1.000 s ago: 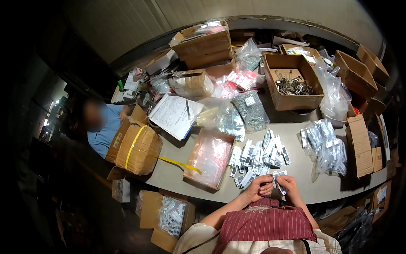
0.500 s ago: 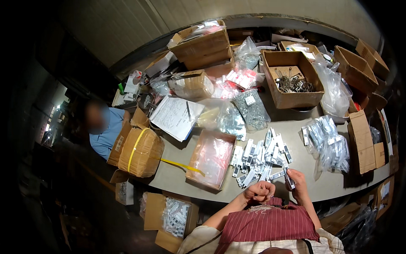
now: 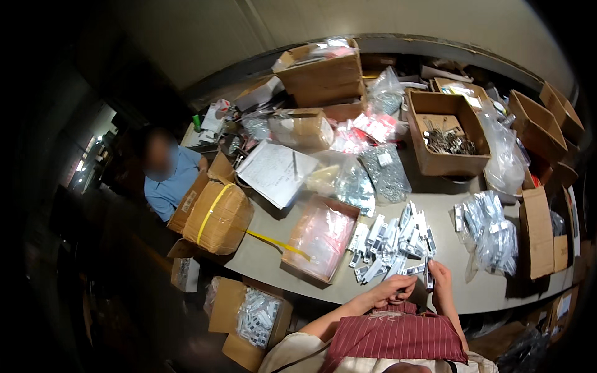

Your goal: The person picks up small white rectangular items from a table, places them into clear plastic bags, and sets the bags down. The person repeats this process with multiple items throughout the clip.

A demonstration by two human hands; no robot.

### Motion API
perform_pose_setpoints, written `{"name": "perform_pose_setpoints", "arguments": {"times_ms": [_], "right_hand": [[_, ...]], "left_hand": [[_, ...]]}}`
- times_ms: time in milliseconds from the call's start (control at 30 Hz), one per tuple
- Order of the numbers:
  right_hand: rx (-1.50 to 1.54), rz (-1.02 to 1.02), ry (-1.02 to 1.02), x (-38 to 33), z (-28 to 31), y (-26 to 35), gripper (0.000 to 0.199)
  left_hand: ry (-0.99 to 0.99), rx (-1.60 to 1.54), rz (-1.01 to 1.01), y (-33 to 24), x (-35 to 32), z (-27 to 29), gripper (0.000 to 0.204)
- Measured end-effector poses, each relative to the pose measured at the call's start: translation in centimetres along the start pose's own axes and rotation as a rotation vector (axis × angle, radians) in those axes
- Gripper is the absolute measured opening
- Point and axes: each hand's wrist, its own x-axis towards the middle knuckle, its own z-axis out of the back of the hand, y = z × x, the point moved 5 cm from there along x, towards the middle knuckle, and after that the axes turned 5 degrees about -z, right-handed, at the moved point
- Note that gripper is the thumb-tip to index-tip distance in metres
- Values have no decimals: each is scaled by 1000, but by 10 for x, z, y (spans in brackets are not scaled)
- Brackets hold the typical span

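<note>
Your right hand has moved out from your left hand, fingers gripping one packet at the desk edge, six o'clock of the pile. Left fingers curl closed; whether they hold anything, I cannot tell.

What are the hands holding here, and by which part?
The right hand pinches a small packet by its lower end; whether the left hand holds anything cannot be told.

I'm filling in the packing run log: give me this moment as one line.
left hand: curled at table edge, contents unclear | right hand: pinching small packet upright | beside: pile of small white packets | table
</note>
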Motion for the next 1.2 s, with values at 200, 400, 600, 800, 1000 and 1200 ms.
{"name": "perform_pose_setpoints", "arguments": {"times_ms": [200, 400, 600, 800, 1000, 1200], "right_hand": [[-108, -84, 94, -9, -13, 5, 26], [-150, -73, 145, 0, -9, -12, 23], [-109, -40, 182, -4, -8, -7, 24], [-168, 124, 110, 0, 0, -12, 23], [-325, 165, 26, 19, 10, -16, 29], [-602, 220, 49, 65, 14, -16, 31]], "left_hand": [[-77, 286, -68, 8, 8, 7, 35], [-57, 307, -4, 14, 9, 10, 32], [-108, 181, 1, 10, 10, 10, 31], [-143, 291, -100, 15, 18, 23, 28], [-38, -81, -36, 5, 11, 5, 18], [273, -289, 17, 5, -1, -1, 12]]}}
